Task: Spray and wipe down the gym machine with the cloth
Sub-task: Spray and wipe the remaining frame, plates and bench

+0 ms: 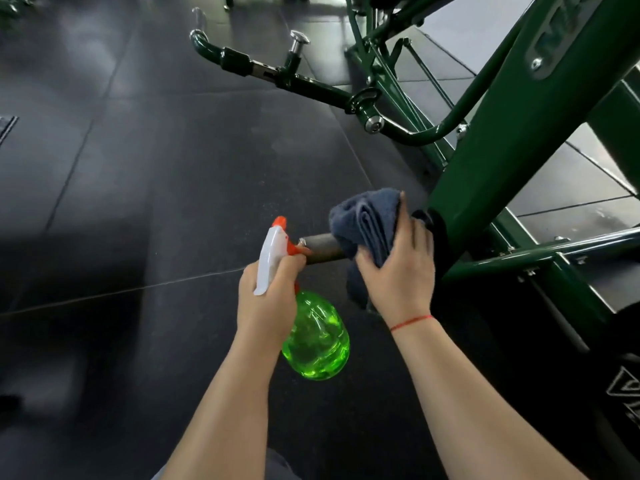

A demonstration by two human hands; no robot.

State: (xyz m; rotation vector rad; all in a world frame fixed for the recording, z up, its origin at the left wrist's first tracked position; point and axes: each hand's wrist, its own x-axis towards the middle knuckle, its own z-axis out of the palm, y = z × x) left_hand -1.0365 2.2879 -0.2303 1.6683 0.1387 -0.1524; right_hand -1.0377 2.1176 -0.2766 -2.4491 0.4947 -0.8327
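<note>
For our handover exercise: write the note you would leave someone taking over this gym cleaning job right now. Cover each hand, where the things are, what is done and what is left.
Left hand: grips the spray bottle at its neck, with the nozzle close to the bar's outer end.
Right hand: holds the cloth wrapped over the grey bar, close to where it joins the green frame.
Done: wiping is under way at the bar's inner end. The picture does not show whether anything was sprayed.
Left: probably the bare outer end of the bar, then the frame and the other parts of the machine.
</note>
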